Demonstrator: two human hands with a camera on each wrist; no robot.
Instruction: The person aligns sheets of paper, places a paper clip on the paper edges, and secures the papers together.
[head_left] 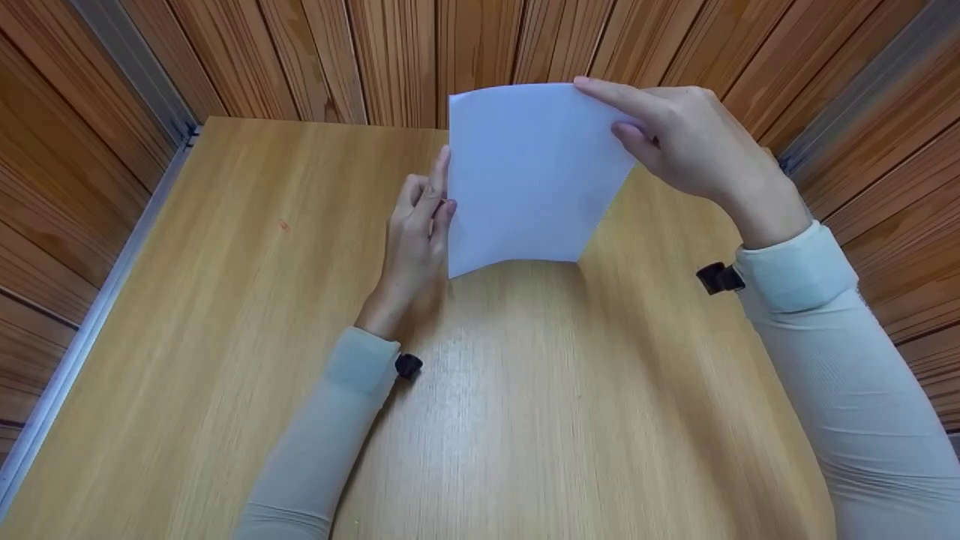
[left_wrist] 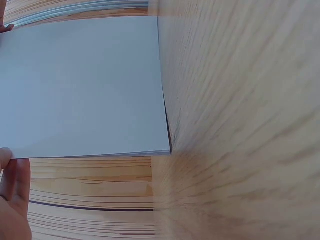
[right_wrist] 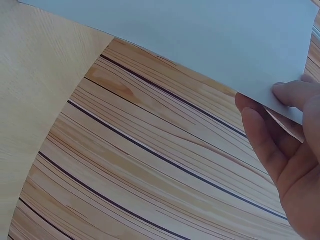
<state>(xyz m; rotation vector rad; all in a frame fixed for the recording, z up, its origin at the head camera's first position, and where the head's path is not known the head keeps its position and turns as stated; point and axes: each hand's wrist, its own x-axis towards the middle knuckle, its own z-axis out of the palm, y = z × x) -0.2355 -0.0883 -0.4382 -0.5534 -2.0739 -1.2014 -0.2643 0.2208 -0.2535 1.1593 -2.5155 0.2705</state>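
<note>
While pale sleeves point(head_left: 829, 360) are reaching over the wooden counter point(head_left: 525, 420), the left hand point(head_left: 412, 229) is pinching the left edge of some white paper point(head_left: 532, 172), thumb and fingers drawn together; the right hand point(head_left: 690, 139) is pinching its upper right corner likewise. The paper is standing upright, its lower edge touching or just above the counter, I cannot tell which. Wood-panelled walls point(head_left: 480, 45) are rising behind.

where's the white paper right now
In the head view, the white paper is upper centre, held between the left hand and the right hand.
</note>
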